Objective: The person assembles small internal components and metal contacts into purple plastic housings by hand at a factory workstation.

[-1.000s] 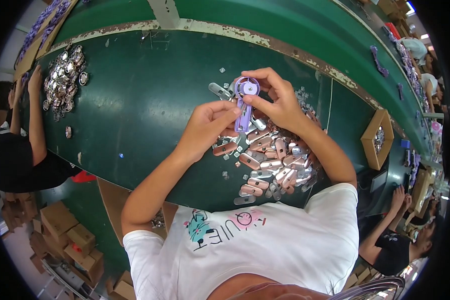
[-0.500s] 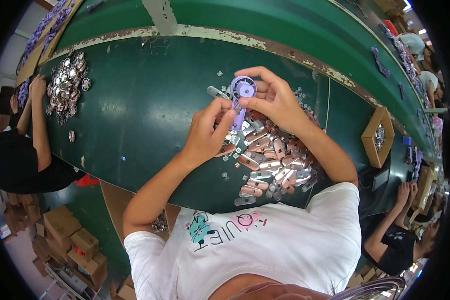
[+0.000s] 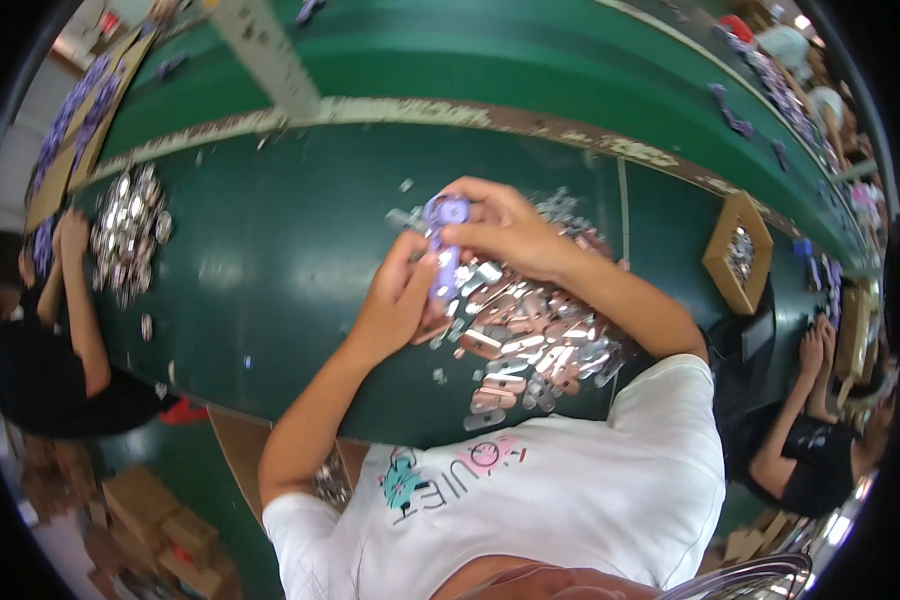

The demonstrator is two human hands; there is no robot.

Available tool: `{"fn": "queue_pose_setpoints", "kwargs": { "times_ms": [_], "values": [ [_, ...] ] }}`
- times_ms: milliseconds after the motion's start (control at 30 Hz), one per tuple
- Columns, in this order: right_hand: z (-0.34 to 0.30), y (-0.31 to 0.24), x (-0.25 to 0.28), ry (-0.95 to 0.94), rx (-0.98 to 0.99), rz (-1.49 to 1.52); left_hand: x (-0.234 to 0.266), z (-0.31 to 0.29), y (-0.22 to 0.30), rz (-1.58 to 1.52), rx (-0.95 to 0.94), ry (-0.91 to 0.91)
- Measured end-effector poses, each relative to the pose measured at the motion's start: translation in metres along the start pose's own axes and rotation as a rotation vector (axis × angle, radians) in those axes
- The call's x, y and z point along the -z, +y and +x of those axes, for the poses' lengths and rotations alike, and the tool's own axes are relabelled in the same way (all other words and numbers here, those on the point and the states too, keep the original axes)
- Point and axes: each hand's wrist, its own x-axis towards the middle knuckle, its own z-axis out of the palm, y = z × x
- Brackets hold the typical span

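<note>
Between my two hands is a purple handheld fan body [image 3: 447, 272], with its round head [image 3: 454, 209] away from me and its handle toward me. My left hand [image 3: 395, 293] pinches the handle between thumb and fingers. My right hand [image 3: 513, 229] is closed round the head, thumb on the front. What lies under the fingertips is hidden, and the picture is slightly blurred. Just below and right of the hands spreads a heap of rose and silver oval plates [image 3: 503, 384]. Small clear pieces [image 3: 560, 207] lie scattered beyond my right hand.
A co-worker's hands [image 3: 70, 236] are beside a pile of shiny metal rings [image 3: 127, 232] at left. A cardboard tray [image 3: 721, 262] of small parts stands at right. Beyond the table's raised edge [image 3: 410, 110] a green belt [image 3: 400, 62] carries purple parts [image 3: 730, 110].
The whole view has shifted, so the table sits lower in the picture. Both hands still hold the fan body, which looks turned slightly.
</note>
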Motion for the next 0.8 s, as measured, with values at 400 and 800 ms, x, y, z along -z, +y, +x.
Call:
{"fn": "queue_pose_setpoints", "kwargs": {
  "times_ms": [400, 800],
  "values": [
    [-0.007, -0.026, 0.005, -0.203, 0.3, -0.087, -0.013, -0.001, -0.007, 0.057, -0.307, 0.064],
    [-0.005, -0.02, 0.005, -0.192, 0.219, 0.049, 0.0, -0.007, 0.005, 0.247, -0.212, -0.038]
  ]
}}
